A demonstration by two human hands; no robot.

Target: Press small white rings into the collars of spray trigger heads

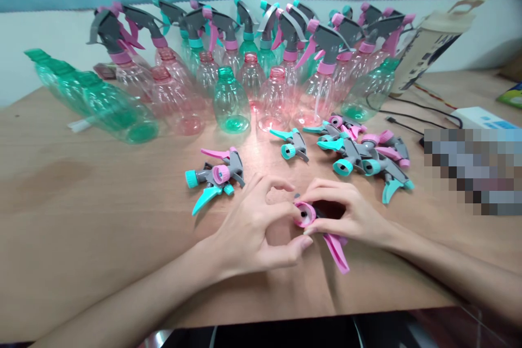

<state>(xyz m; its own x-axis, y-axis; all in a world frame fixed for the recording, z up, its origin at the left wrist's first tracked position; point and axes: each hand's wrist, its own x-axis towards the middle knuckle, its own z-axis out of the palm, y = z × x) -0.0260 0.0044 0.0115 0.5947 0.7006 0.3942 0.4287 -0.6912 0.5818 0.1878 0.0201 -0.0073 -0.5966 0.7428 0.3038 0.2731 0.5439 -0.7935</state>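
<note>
My right hand [353, 209] grips a grey and pink trigger spray head [336, 253] low over the front of the table. Its pink collar faces me, with a dark hole in the middle, and its pink trigger points down to the right. My left hand [250, 223] curls in from the left, a fingertip at the collar's rim and the thumb just below. The right palm and fingers hide most of the grey body. Left of my hands lie several loose spray heads [221, 174]; a teal one [289, 151] and a larger pile [345, 166] lie beyond them.
Behind stand several clear bottles, some open like the green bottle [231, 100], others topped with spray heads like the pink bottle [320, 95]. A cream tumbler [428, 46], black cables [408, 125] and a white box [485, 119] occupy the right. The table [101, 239] ends at its front edge.
</note>
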